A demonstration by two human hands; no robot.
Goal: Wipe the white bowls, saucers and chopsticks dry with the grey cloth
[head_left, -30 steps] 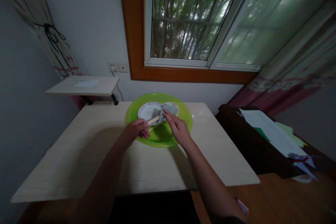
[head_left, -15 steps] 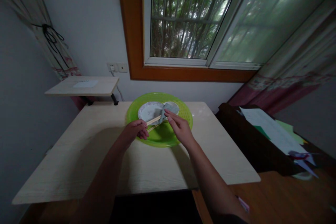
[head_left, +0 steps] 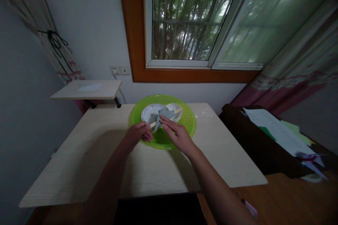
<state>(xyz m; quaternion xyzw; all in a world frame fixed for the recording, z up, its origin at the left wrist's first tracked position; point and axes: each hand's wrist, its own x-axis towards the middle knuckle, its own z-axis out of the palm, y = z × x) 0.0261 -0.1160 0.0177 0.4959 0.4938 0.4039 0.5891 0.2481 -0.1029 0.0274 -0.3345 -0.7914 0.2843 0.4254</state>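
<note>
From where I'm standing, the person's left hand is grasping the near-left ends of the pale chopsticks, its fingers curling around them. The right hand is coming in from the right, fingers extended and touching the grey cloth; I can't tell whether it is pinching the cloth or only pressing on it. The cloth is draping over the middle of the chopsticks, one corner hanging toward the near left, while the far-right tips are showing beyond it above the small white bowl.

Below the hands, a round green tray is resting on the far part of the pale surface. It is holding the white plate on the left and the bowl just beside it on the right, both toward the far side. At the far left, a small raised shelf is standing with a sheet of paper lying on top. Farther right, more papers are lying on dark furniture.
</note>
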